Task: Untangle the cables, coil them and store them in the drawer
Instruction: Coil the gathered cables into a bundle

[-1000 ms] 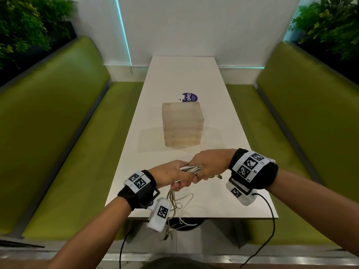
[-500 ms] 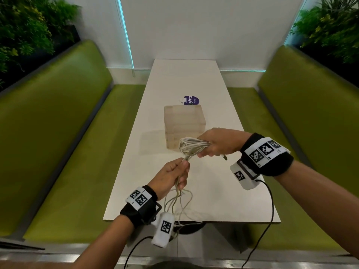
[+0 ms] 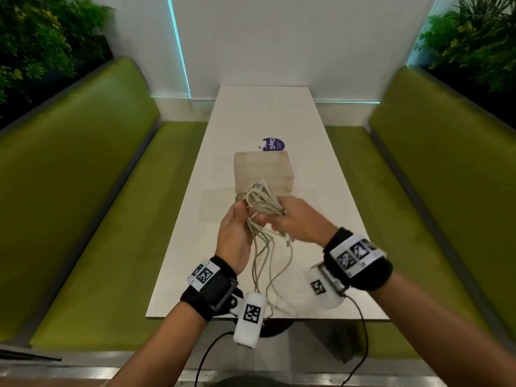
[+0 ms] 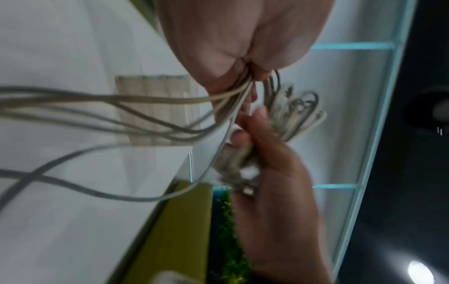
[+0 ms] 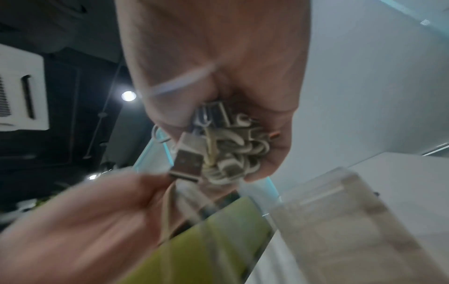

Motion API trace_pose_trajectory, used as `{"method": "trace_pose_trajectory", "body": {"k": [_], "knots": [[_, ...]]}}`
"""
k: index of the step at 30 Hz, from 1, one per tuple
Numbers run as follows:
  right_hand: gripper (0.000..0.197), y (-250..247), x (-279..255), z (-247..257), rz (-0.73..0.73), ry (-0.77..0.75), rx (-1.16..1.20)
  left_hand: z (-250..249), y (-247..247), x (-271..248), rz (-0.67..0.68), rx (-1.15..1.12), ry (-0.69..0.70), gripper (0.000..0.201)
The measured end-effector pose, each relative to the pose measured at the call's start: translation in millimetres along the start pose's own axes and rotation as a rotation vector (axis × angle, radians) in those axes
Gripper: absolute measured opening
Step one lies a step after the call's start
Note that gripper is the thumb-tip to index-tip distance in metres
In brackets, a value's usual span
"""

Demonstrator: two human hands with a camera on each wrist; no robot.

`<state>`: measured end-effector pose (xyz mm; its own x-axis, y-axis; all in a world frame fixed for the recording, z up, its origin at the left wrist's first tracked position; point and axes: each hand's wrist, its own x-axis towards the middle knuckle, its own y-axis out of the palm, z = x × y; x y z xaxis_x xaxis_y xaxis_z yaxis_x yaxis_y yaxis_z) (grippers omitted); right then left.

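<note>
A bundle of off-white, thin coiled cables (image 3: 261, 203) is gripped in the right hand (image 3: 300, 222), fingers curled round it; metal USB plugs (image 5: 188, 165) are seen at the palm. Loose strands (image 3: 268, 261) are hung below both hands, pinched by the left hand (image 3: 236, 236) just beside the right. A pale wooden box w/ drawer (image 3: 264, 173) is set beyond the hands on the white desk (image 3: 321, 177).

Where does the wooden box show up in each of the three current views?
Head: the wooden box stands mid-table, just beyond the cable bundle held in both hands.
Left wrist: left of centre, behind the trailing cable strands.
Right wrist: lower right, blurred, below the right hand.
Shared landmark: the white table it sits on.
</note>
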<state>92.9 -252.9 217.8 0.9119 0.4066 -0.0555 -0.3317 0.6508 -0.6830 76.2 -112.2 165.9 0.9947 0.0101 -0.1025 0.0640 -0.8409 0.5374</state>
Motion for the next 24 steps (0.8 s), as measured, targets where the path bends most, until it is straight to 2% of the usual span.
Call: {"method": "trace_pose_trajectory", "body": {"k": [5, 8, 10, 13, 15, 17, 20, 22, 24], "knots": [[0.033, 26, 4, -2, -0.049, 0.055, -0.021, -4, 7, 4, -0.123, -0.111, -0.122, 0.041], [0.023, 28, 7, -3, -0.075, 0.071, 0.061, -6, 9, 3, -0.126, -0.140, -0.131, 0.047], [0.025, 26, 7, -3, -0.078, 0.068, 0.121, -13, 7, 1, -0.041, -0.121, -0.121, 0.056], [0.023, 25, 4, -3, -0.016, 0.080, 0.106, -22, 3, 1, 0.095, 0.037, -0.078, 0.067], [0.015, 29, 3, -3, 0.046, 0.063, 0.114, -22, 1, 2, 0.105, 0.082, -0.045, 0.089], [0.012, 32, 1, -1, 0.098, 0.040, 0.096, -21, -2, 2, 0.121, 0.028, -0.045, 0.108], [0.004, 30, 0, 0, 0.134, 0.035, 0.088, -20, -8, 2, 0.215, 0.026, -0.038, 0.112], [0.012, 30, -1, 0, 0.118, 0.047, 0.108, -20, -8, -1, 0.287, 0.095, -0.009, 0.112], [0.013, 35, -2, 1, 0.105, 0.038, 0.167, -17, -3, -3, 0.234, 0.168, 0.040, 0.095]]}}
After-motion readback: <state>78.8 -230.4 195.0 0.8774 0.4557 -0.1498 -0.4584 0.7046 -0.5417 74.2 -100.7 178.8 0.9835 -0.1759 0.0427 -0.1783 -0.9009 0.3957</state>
